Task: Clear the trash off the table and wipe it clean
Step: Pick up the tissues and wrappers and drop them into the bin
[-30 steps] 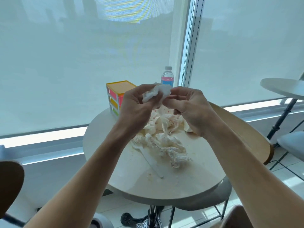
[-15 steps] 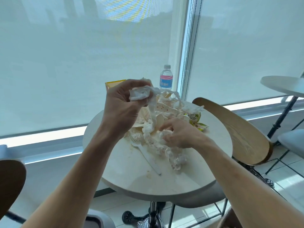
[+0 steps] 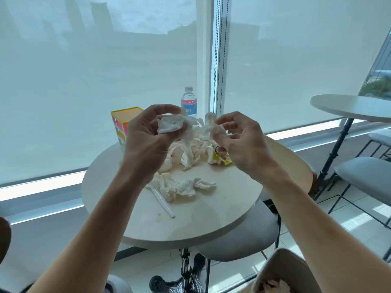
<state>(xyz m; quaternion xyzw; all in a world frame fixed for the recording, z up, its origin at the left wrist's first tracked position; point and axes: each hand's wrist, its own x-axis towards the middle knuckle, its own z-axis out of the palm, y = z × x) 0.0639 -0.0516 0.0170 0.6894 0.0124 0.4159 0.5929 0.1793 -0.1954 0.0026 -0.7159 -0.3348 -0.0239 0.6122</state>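
Observation:
Above the round white table my left hand grips a crumpled white napkin. My right hand pinches another wad of white tissue beside it. Under both hands lies a heap of used napkins with a yellow and white wrapper. A further crumpled napkin lies nearer to me on the table. A white plastic utensil handle rests beside that napkin. Brownish smears mark the tabletop.
A colourful yellow and pink box and a water bottle stand at the table's far edge by the window. A wooden-backed chair sits at the right, a second table beyond it. A container is below at the bottom right.
My right hand has risen from the heap with a wad of tissue and now meets my left hand above the table. The left hand kept hold of its napkin.

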